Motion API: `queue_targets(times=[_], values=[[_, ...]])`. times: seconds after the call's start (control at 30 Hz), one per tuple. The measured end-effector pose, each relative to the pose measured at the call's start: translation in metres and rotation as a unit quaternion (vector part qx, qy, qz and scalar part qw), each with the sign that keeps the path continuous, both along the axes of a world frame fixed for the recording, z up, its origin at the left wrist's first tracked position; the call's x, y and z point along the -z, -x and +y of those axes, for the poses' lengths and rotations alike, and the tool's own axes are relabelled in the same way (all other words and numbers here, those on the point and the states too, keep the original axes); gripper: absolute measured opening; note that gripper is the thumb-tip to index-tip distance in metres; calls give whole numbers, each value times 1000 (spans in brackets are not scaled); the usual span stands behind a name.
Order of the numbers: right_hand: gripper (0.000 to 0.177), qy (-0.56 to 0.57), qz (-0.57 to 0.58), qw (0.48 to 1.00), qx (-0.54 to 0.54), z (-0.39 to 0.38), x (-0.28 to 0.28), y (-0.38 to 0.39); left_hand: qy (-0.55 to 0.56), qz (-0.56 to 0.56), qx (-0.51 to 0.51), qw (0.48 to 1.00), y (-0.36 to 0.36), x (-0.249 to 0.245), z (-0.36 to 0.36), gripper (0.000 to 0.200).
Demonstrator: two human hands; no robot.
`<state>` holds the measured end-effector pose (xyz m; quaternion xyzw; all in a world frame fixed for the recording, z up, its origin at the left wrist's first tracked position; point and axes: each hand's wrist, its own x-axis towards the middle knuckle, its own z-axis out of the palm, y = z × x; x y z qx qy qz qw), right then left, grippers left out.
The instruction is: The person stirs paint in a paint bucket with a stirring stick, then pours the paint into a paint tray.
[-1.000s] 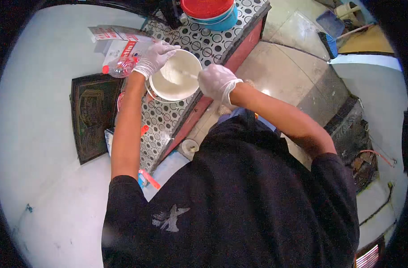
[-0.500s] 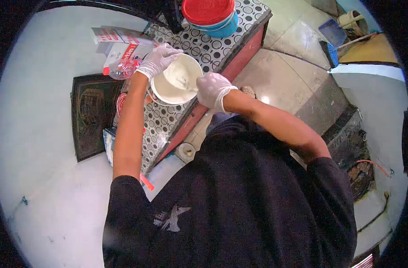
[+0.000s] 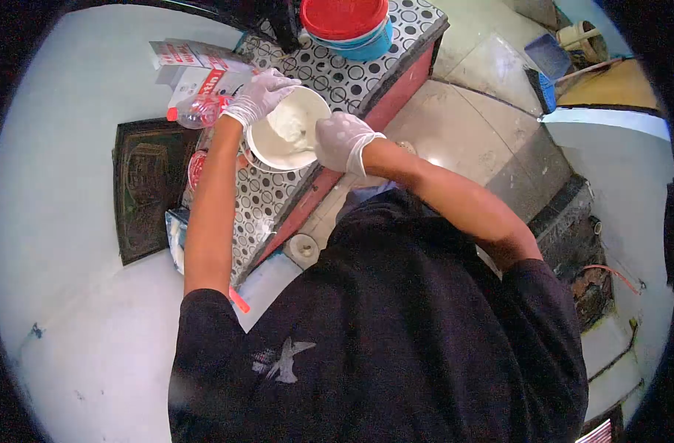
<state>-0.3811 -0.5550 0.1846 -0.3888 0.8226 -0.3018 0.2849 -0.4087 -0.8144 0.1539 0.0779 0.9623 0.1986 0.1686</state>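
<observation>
A white bucket (image 3: pixel 314 103) stands on the patterned tile counter, with pale creamy stuff (image 3: pixel 285 124) inside. My left hand (image 3: pixel 264 96), in a thin white glove, is closed over the bucket's far left rim. Also gloved, my right hand (image 3: pixel 343 144) makes a fist at the right edge of the bucket. Whatever this fist holds is hidden by the fingers. A small dark spot shows in the creamy stuff near it. Left of the bucket lie a clear plastic bottle with a red cap (image 3: pixel 196 113) and a red and white box (image 3: pixel 196 71).
Behind the bucket, a blue tub with a red lid (image 3: pixel 344 18) sits on the tile counter (image 3: pixel 407 33). A dark framed panel (image 3: pixel 143 192) is at the left wall. Dustpan (image 3: pixel 547 55) and blue broom head (image 3: pixel 541 90) are on the floor at upper right.
My right hand has shifted slightly left, closer over the bucket's edge. The surface of the creamy stuff looks different. My left hand stays on the rim.
</observation>
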Motion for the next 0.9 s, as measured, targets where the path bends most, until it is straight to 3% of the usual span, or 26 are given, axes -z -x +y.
queue_targets(times=[0.13,0.27,0.4,0.53,0.6,0.67,0.73,0.8,0.87,0.9], values=[[26,2,-4,994,113,-6,8,9,-29,-9,-15,999,2,11,-5,26],[26,-18,-32,999,-27,-4,1,12,25,3,19,1000,3,-6,7,27],[28,6,-10,993,118,-1,-2,16,49,-1,19,999,4,-5,9,27],[23,32,-38,998,33,-2,8,18,17,18,34,999,6,0,8,27],[23,64,-6,995,77,-2,10,19,30,2,16,999,6,-2,10,27],[25,4,7,997,72,2,10,23,27,-11,2,1000,5,-5,11,27],[26,13,24,999,39,-2,22,21,22,-25,-7,999,6,-6,12,28],[26,-12,-56,997,60,-7,19,24,17,-29,-12,999,8,-4,10,28],[27,-2,-23,996,89,-6,15,26,24,-21,-10,999,8,-2,9,27],[27,-24,-37,998,48,-2,4,29,32,-16,-6,999,7,-3,8,26]])
